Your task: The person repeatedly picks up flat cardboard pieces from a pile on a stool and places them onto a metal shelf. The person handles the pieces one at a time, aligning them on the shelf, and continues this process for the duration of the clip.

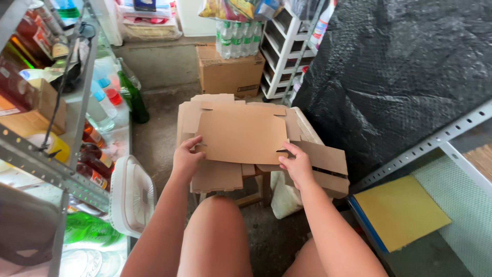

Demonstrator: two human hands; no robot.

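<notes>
Down between the knees, a flat die-cut cardboard blank (242, 134) lay on top of a stack of similar cardboard blanks (218, 177), which rested on a small wooden stool (259, 185). The left hand (186, 160) gripped the top blank at its near left corner, fingers curled over the edge beside a notch. The right hand (296, 165) pinched the near right corner, thumb on top and fingers tucked under the edge. More blanks (328, 169) jutted out past the stool's right edge, touching the right hand. Beyond the stool's far edge stood a closed cardboard box (230, 72) with a pack of water bottles (237, 37) on it. Well left of the stool were a white fan (134, 195), a green glass bottle (134, 97) and a metal shelf (51, 164) of bottles. To the right lay a yellow sheet (400, 210).
</notes>
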